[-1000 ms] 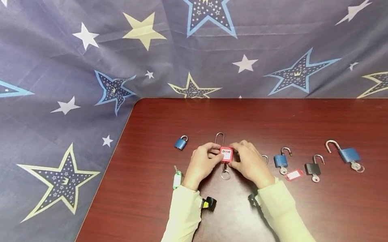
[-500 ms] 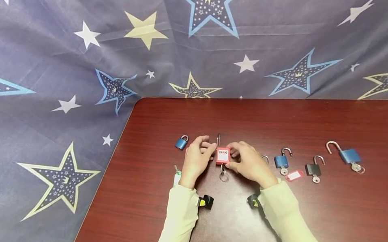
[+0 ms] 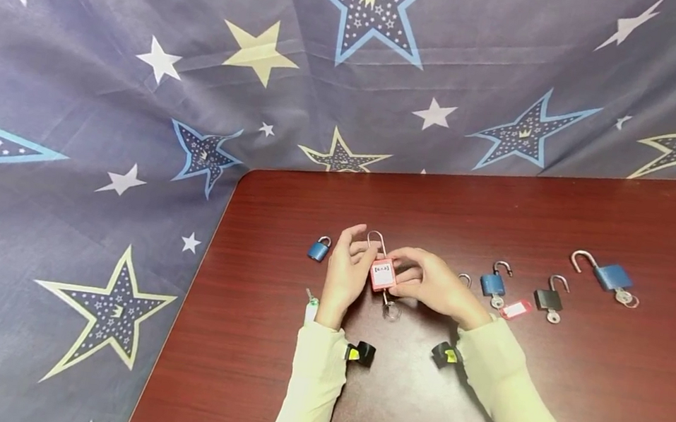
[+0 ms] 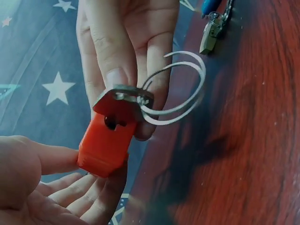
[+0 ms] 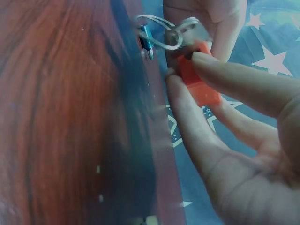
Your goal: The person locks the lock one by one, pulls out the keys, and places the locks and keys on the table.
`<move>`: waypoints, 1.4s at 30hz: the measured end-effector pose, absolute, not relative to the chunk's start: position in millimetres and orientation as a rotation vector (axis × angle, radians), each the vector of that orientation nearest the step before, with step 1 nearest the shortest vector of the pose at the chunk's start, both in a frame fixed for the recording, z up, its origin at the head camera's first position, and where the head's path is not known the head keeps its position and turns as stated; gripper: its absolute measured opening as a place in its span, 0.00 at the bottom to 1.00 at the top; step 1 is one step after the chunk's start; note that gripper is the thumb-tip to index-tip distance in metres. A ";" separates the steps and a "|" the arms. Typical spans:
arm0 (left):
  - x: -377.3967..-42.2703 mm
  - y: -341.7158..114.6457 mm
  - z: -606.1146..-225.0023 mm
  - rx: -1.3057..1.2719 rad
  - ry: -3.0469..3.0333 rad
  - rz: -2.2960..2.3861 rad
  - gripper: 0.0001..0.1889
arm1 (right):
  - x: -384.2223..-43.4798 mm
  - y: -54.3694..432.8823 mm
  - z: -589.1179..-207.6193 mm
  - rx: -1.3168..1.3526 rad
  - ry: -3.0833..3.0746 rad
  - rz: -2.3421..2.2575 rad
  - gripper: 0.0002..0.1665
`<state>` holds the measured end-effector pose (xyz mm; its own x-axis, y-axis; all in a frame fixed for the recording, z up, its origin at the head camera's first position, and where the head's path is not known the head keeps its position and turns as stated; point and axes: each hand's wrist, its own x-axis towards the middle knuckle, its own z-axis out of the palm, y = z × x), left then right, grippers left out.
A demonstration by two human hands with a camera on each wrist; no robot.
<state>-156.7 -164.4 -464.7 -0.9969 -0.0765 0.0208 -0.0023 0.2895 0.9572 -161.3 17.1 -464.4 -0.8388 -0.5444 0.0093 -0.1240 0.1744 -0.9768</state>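
Note:
In the head view both hands hold a red padlock [image 3: 384, 274] with a white label, just above the table. Its steel shackle [image 3: 377, 239] points away from me; whether it is latched cannot be seen. My left hand [image 3: 344, 280] grips the left side, its thumb [image 4: 116, 77] near the key end. My right hand [image 3: 430, 287] pinches the right side between thumb [image 5: 220, 70] and fingers. A key [image 4: 124, 96] sits in the bottom of the padlock, with wire rings [image 4: 176, 93] hanging from it. The hands hide part of the body.
A small blue padlock [image 3: 319, 248] and a green key tag [image 3: 311, 309] lie left. To the right lie blue padlocks [image 3: 493, 285] [image 3: 613, 277], a black padlock [image 3: 548, 300] and a red tag [image 3: 515, 309]. A starry curtain [image 3: 302, 92] borders the dark red table [image 3: 415, 406].
The red padlock has shifted slightly left and now tilts, its shackle leaning left. My left thumb has come off the label to the padlock's left side; the right hand has followed.

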 end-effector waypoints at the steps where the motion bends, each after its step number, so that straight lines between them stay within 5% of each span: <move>1: -156.8 -164.8 -464.7 0.068 -2.451 -1.861 0.23 | -161.4 16.7 -464.4 -0.614 2.095 -1.725 0.30; 20: -157.9 -170.2 -462.4 -0.023 -2.229 -2.142 0.32 | -166.7 19.5 -470.6 -0.526 1.943 -1.863 0.31; 42: -157.7 -168.4 -458.7 -0.061 -2.145 -2.238 0.19 | -164.7 21.6 -464.0 -0.426 1.814 -1.977 0.32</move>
<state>-157.7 -168.4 -458.7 -0.9984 -0.0029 0.0569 0.0569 -0.0422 0.9975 -164.7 21.6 -464.0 -0.8641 -0.5001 -0.0569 0.0998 -0.0594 -0.9932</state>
